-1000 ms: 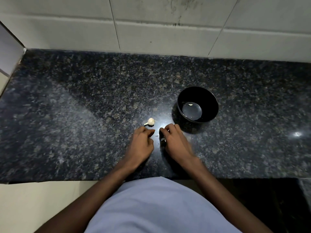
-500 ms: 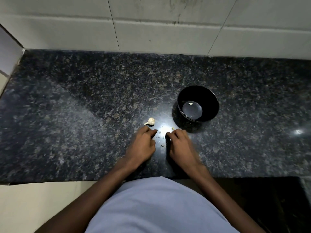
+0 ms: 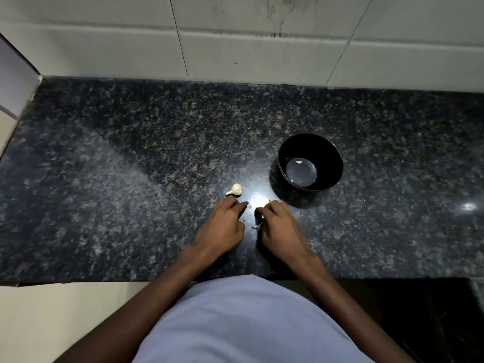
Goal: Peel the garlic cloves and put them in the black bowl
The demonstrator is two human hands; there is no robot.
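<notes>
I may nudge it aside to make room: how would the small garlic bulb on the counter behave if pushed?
The garlic bulb looks small and probably light, so it should slide easily on the polished granite counter. Its rounded body may roll, though its stub of a stem would likely make it pivot rather than travel far.

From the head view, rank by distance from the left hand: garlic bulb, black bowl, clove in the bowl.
From the left hand:
1. Garlic bulb, just beyond its fingertips.
2. Black bowl, off to the right.
3. Peeled clove, inside the bowl on its floor.
</notes>
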